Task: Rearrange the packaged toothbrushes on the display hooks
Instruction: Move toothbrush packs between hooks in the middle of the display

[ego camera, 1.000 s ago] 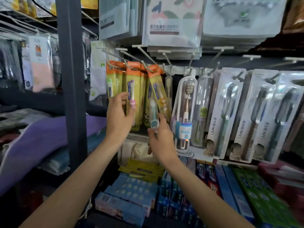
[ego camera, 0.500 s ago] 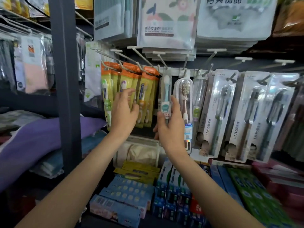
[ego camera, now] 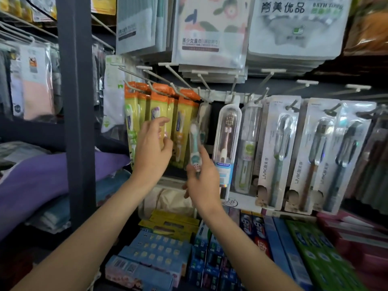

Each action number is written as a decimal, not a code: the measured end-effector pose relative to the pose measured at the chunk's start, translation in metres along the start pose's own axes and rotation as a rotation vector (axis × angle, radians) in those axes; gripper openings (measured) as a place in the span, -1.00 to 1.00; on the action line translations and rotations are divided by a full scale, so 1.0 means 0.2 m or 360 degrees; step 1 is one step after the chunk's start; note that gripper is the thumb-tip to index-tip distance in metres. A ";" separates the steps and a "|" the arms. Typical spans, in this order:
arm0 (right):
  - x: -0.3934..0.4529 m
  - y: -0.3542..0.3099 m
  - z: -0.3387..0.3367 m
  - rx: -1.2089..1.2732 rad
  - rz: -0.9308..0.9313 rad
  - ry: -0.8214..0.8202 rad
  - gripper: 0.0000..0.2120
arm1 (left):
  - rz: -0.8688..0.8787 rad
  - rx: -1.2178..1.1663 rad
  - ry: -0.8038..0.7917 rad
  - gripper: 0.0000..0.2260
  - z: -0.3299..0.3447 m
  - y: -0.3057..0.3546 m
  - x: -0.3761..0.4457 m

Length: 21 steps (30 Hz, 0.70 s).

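teal toothbrush pack (ego camera: 195, 146): pinched upright in right hand (ego camera: 202, 181), off the display hooks (ego camera: 201, 80). left hand (ego camera: 154, 149): fingers loosely spread, holding nothing, before yellow-orange packs (ego camera: 182, 122).

You're in a shop, at a toiletries and household-goods aisle. Rows of white display hooks (ego camera: 201, 79) stick out of a dark back panel, hung with packaged toothbrushes: yellow-and-orange carded packs (ego camera: 182, 122), clear tube cases (ego camera: 227, 141), white LMK blister cards (ego camera: 279, 152). Above them hang bagged towels (ego camera: 212, 28) with printed labels. Below you, boxed toothpaste (ego camera: 255, 232) lies stacked in rows. A dark shelf upright (ego camera: 76, 101) stands left, folded textiles (ego camera: 42, 177) beyond it.
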State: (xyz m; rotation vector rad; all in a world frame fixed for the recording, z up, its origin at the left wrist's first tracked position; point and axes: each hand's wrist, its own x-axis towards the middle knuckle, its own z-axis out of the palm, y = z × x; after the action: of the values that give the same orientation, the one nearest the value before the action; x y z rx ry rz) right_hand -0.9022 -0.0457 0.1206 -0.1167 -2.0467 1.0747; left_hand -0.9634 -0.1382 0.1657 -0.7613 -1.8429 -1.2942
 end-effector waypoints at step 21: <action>0.12 -0.02 -0.20 -0.0274 -0.0312 0.0060 -0.45 | 0.0178 -0.0088 -0.0251 -0.47 0.05 0.23 0.18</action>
State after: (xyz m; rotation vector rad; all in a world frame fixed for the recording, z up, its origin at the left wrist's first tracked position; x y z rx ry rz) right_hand -0.8887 -0.0128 0.1507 -0.0226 -2.0662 0.7711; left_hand -0.9494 -0.1120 0.2174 -1.0069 -1.8646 -1.2481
